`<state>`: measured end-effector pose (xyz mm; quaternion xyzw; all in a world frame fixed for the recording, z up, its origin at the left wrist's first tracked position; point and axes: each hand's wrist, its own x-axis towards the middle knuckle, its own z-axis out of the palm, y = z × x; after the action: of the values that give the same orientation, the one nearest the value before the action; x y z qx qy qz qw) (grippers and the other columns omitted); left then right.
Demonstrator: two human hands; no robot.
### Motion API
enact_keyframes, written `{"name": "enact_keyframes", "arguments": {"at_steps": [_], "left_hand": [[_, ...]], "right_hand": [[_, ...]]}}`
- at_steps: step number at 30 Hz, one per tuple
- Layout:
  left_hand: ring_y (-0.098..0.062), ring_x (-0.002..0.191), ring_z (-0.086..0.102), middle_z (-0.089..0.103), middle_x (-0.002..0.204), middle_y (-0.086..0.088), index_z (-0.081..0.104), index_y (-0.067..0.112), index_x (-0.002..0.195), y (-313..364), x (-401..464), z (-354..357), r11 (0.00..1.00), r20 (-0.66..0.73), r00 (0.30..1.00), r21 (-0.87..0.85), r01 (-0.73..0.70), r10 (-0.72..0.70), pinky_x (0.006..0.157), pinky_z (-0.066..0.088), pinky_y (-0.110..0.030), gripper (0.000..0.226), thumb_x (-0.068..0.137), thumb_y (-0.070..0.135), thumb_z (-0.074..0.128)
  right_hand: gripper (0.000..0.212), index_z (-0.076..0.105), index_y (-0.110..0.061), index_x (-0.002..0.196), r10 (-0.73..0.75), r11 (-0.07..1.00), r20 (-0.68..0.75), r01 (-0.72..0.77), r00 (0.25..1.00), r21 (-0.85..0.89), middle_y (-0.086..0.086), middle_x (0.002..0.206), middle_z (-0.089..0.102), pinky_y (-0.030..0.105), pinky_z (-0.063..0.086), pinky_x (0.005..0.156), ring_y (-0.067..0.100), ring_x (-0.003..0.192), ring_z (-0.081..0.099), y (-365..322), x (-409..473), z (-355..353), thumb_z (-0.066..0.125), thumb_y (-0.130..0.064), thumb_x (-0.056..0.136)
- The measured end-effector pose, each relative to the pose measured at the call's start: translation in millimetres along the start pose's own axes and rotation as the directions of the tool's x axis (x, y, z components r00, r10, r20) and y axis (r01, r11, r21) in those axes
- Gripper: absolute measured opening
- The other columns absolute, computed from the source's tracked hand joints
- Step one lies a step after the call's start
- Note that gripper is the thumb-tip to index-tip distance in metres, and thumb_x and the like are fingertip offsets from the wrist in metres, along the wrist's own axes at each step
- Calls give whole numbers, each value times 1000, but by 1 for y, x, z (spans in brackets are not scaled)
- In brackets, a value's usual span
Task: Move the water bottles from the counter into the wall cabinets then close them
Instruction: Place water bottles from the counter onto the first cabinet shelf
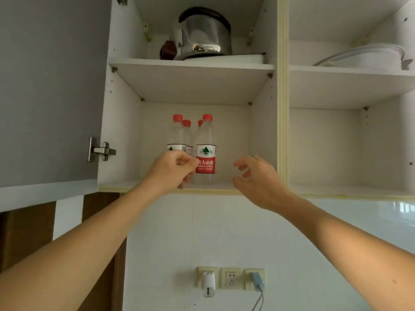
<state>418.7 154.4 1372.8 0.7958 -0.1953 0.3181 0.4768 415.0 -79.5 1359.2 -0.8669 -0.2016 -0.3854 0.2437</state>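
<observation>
Four clear plastic water bottles (205,151) with red screw caps stand upright on the lower shelf (224,185) of the open wall cabinet (262,131), their long axes vertical and caps pointing up. They are cylindrical with tapering shoulders, set in a tight cluster of two in front and two behind; only the caps and necks of the rear pair show. The front right bottle turns its red and white label, with a green mountain mark, toward the camera.

The left hand (173,173) has its fingers curled round the lower half of the front left bottle (176,140), covering most of its label: a closed grip on that bottle. The right hand (256,178) hangs in front of the shelf edge to the right of the cluster, near but not touching any bottle, fingers loosely bent and spread, its grip released and holding nothing.

The cabinet is matt white board with small metal shelf pegs. Its grey door (49,86) swings out to the left on a steel hinge (101,151). On the upper shelf sits a rounded, shiny steel kettle (204,34) with a black handle. The neighbouring compartment to the right holds stacked pale plates (363,57) on its upper shelf. Below, a glossy white tiled wall (224,232) carries three sockets (231,278), two with plugs in them.
</observation>
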Motion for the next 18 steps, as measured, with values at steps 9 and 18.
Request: {"name": "enact_keyframes", "arguments": {"at_steps": [9,18], "left_hand": [[-10,60,57,63,67,3,71,6,88,24,-113,33,1000,35,999,-13,-7,8,55,44,-23,34,101,35,58],[-8,49,45,54,56,10,72,16,85,7,-244,84,963,181,960,-129,237,-213,45,35,-19,33,102,38,56]], "right_hand": [[34,57,-12,66,60,986,-54,-51,997,162,-1,80,58,16,37,62,9,71,54,-4,-142,-18,60,-29,95],[32,66,-1,75,289,918,161,-321,944,233,12,80,65,21,40,63,15,68,55,-12,-279,-30,62,-28,93]]}}
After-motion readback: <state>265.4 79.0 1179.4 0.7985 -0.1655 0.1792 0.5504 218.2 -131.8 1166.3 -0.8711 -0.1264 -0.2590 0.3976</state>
